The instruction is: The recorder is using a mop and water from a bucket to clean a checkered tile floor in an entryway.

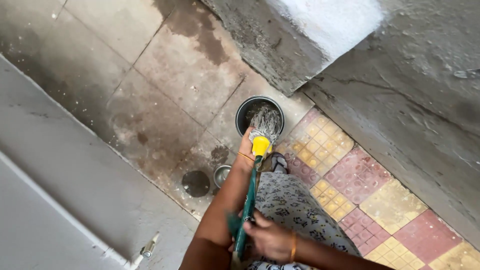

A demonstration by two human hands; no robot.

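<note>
Mop (264, 125) strands sit down inside the dark round bucket (259, 116), which stands on the stained floor tiles (165, 75) beside the step of the concrete wall (400, 100). We grip the mop's green handle (248, 200) with both hands: our right hand (270, 239) is closed around the lower part of it near our waist, and our left hand (245, 147) reaches down to the yellow collar (260, 146) just above the strands, though its fingers are mostly hidden, so we cannot tell how tightly it clasps.

As we judge it, the bucket could tip if we lean the handle sideways, since the strands fill most of its mouth and press near the rim. The wet patches on the tiles could also make the footing slippery.

Whatever the bucket holds lies under the strands; we cannot make out any water. A small metal bowl (222, 174) rests on the floor near our left arm, beside a dark round wet spot (195, 183); its contents are not clear.
</note>
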